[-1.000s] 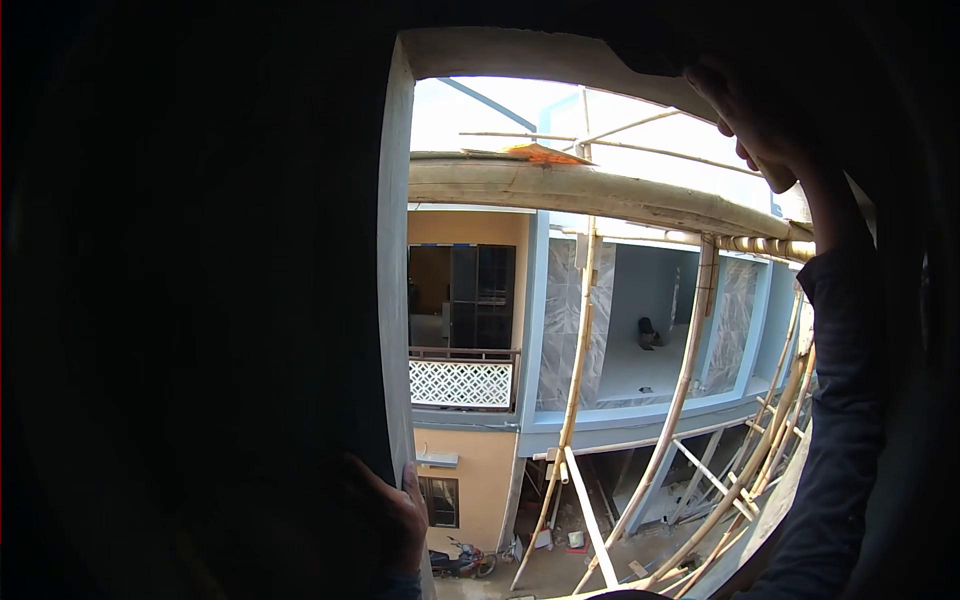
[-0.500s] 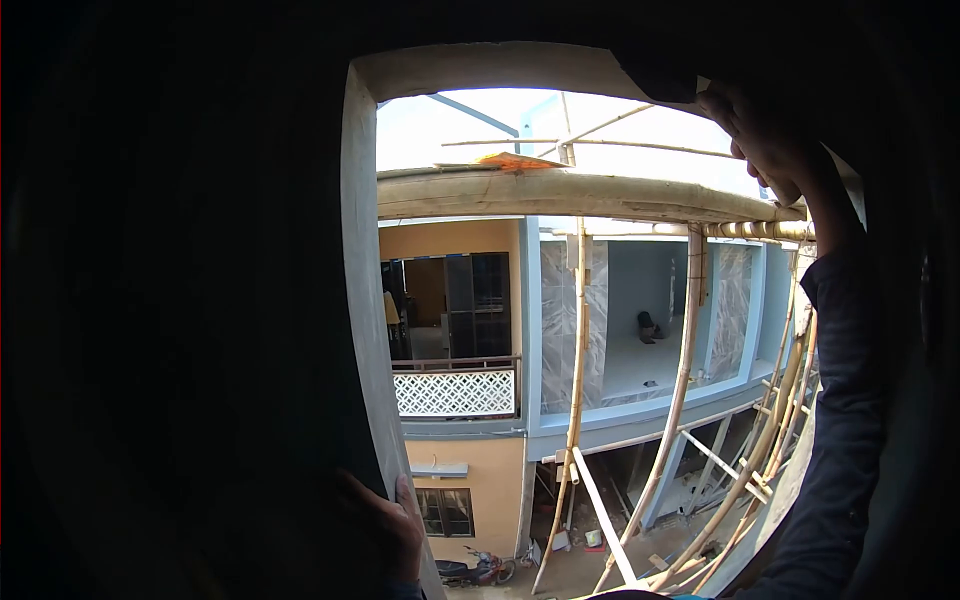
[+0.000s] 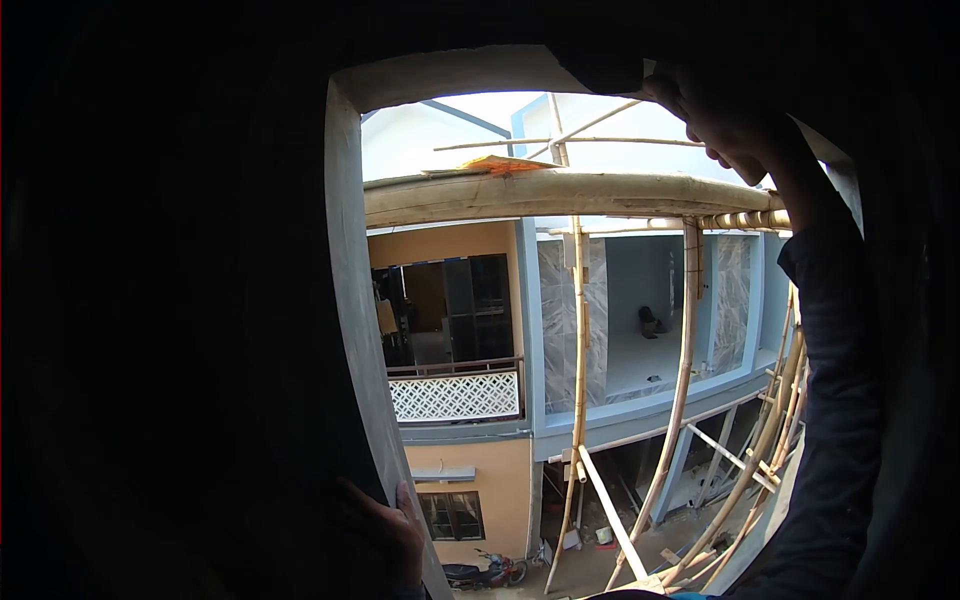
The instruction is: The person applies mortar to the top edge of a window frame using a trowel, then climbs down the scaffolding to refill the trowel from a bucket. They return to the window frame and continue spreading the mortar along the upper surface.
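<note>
My right hand (image 3: 725,130) is raised at the upper right of the opening, fingers closed on a dark flat piece (image 3: 608,72) in silhouette. That piece lies against the concrete top edge (image 3: 450,75) of the opening; its exact kind is too dark to make out. Low at the left, my left hand (image 3: 395,535) rests against the side edge (image 3: 355,250), thumb up and apart from the fingers. Nothing shows in this hand, and part of it is lost in shadow.
Bamboo scaffolding poles (image 3: 580,340) and a thick horizontal beam (image 3: 560,197) stand just outside. Across the way is a building with a white lattice railing (image 3: 455,397). A person (image 3: 650,322) is low on its upper floor. A motorcycle (image 3: 490,570) is parked below.
The view has shifted slightly, so the opening sits further left. My right hand and the dark piece appear further left in the picture, still at the top edge. My left hand stays on the side edge.
</note>
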Motion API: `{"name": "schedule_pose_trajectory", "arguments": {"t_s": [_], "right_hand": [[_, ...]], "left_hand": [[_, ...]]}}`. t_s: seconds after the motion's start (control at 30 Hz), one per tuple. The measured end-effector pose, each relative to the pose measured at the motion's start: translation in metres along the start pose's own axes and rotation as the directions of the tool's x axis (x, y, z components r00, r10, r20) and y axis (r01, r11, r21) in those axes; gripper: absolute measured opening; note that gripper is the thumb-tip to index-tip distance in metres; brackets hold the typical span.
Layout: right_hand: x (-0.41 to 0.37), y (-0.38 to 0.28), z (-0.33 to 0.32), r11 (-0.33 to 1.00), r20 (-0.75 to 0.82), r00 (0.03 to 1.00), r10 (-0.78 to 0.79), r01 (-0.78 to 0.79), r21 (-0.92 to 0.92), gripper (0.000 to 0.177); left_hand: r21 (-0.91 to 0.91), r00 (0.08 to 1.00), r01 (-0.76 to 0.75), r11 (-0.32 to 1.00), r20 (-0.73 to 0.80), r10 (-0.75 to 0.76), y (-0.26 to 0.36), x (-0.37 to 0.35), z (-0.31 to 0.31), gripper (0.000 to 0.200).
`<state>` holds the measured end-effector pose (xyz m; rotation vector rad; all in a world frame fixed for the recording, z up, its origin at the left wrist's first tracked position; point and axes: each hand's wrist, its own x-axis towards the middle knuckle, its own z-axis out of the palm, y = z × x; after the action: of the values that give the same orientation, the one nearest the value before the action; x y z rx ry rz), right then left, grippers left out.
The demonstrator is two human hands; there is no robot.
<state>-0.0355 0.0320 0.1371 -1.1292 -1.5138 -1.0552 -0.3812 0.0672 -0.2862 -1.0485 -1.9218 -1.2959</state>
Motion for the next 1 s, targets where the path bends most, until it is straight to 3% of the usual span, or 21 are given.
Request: {"name": "schedule_pose_trajectory", "arguments": {"t_s": [0.03,0.07,0.13,0.17,0.23,0.3,0.37,0.5,0.7,0.83,1.0], "right_hand": [[-0.003,0.000,-0.006,0.984,0.096,0.981,0.170,-0.174,0.039,0.040],[-0.004,0.016,-0.004,0.984,0.092,0.981,0.168,-0.172,0.037,0.040],[-0.005,0.054,0.003,0.999,-0.079,0.996,0.044,-0.045,-0.018,0.042],[-0.007,0.044,0.000,0.999,-0.080,0.996,0.037,-0.038,-0.014,0.042],[-0.013,0.011,-0.007,0.940,0.043,0.971,0.234,-0.237,0.247,0.046],[0.000,-0.010,0.004,0.949,0.142,0.971,0.190,-0.218,0.226,0.049],[0.011,-0.031,0.010,0.971,0.242,0.964,0.114,-0.159,0.178,0.052],[0.032,-0.102,0.016,0.987,0.183,0.976,-0.116,0.094,0.129,0.051],[0.053,-0.167,0.007,0.914,0.091,0.912,-0.401,0.405,-0.036,0.050],[0.066,-0.159,0.007,0.897,0.039,0.901,-0.433,0.435,-0.076,0.050],[0.087,-0.082,0.018,0.960,-0.110,0.954,-0.280,0.278,-0.035,0.049]], "left_hand": [[0.010,1.000,-0.004,1.000,-0.001,0.004,0.000,0.000,-0.001,0.086],[0.021,1.000,-0.008,1.000,-0.004,0.008,0.001,0.001,-0.001,0.086],[0.037,1.000,-0.001,0.999,0.004,0.001,0.003,0.003,-0.004,0.086],[0.061,1.000,0.002,0.998,0.016,-0.003,0.004,0.003,-0.006,0.087],[0.074,1.000,-0.017,0.997,0.010,0.017,0.006,0.004,-0.011,0.087],[0.096,1.000,-0.027,0.995,0.007,0.026,0.003,0.003,-0.014,0.088],[0.068,0.999,-0.035,0.997,0.029,0.033,-0.001,0.003,-0.009,0.087],[-0.038,0.998,-0.058,0.998,-0.030,0.057,-0.001,0.004,-0.005,0.086],[0.001,0.999,-0.033,0.999,-0.005,0.033,-0.007,0.003,0.002,0.086],[-0.029,0.999,-0.034,0.999,-0.004,0.034,-0.008,0.003,0.006,0.087],[-0.041,1.000,-0.028,0.999,-0.004,0.028,-0.008,0.003,0.004,0.087]]}}
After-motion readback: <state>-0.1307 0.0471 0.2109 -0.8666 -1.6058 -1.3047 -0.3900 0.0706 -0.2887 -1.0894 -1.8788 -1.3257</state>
